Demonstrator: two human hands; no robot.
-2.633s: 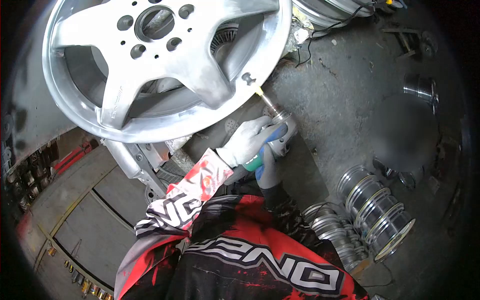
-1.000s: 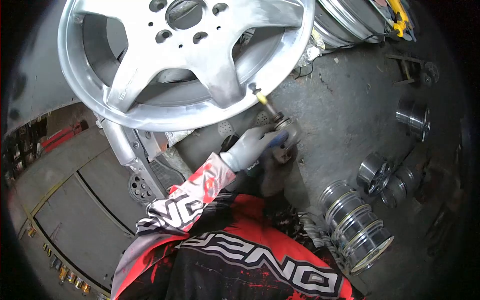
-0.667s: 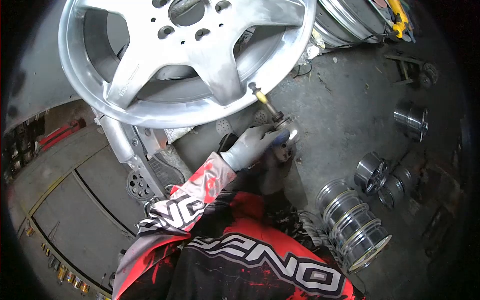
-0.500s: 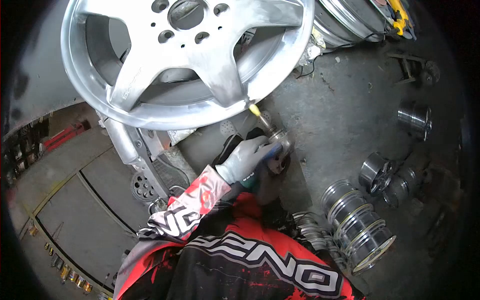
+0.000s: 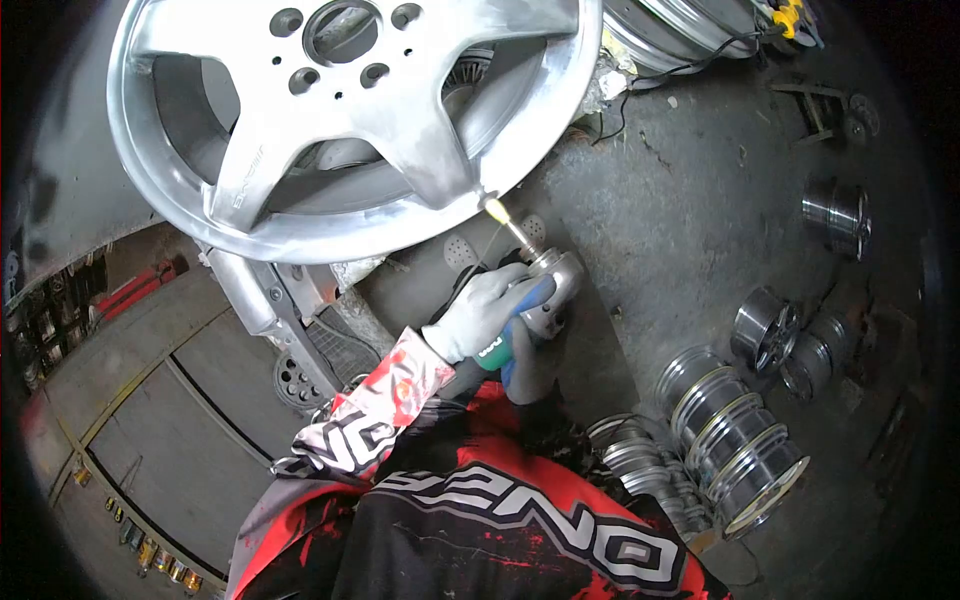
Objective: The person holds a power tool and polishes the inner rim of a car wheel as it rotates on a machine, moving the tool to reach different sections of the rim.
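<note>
A silver five-spoke alloy wheel (image 5: 250, 130) fills the upper left, its face toward me. My left hand (image 5: 482, 312), in a grey glove with blue fingertips, is wrapped over the metal head of a power grinder (image 5: 562, 275) with a green body. Below it, my right hand (image 5: 530, 368), also gloved, closes round the green body and is partly hidden. From the grinder's head a thin shaft reaches up to a pale yellow bit (image 5: 496, 210). The bit's tip meets or nearly meets the wheel where a spoke joins the rim.
A metal stand (image 5: 243, 295) shows beneath the wheel. Several rims (image 5: 725, 435) are stacked at lower right, with loose rims (image 5: 765, 328) beyond. More rims and a cable (image 5: 690, 72) lie at upper right. A shoe (image 5: 460, 252) shows below the wheel.
My view has shifted slightly, moving the wheel left in the picture. The bit stays by the same spoke end. My right hand shows more clearly; both hands keep hold of the grinder.
</note>
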